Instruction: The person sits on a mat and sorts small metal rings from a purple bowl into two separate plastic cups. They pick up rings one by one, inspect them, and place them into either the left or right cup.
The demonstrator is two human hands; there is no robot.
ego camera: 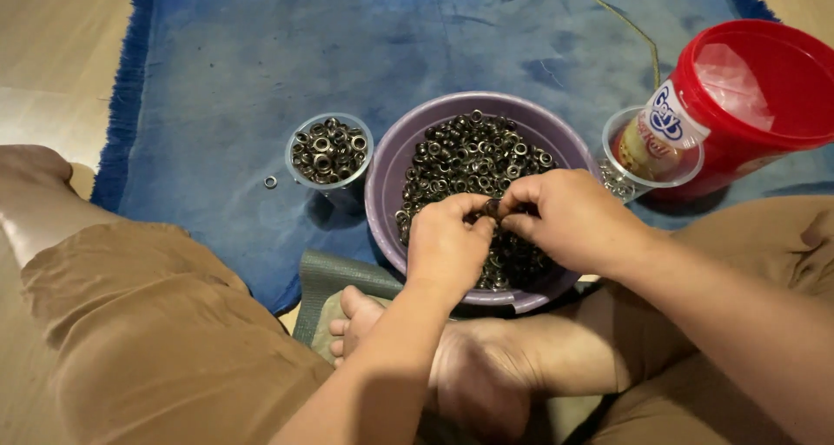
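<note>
Here, your left hand and right hand met mid-frame over purple bowl; fingers of both pinched closed on one small metal ring between them.

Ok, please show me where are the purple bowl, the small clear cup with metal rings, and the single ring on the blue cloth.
purple bowl (388,163): head view, on its bare left rim.
small clear cup (330,150): head view, on the rings filling it.
single ring (271,182): head view, on the ring itself, left of the cup.
</note>
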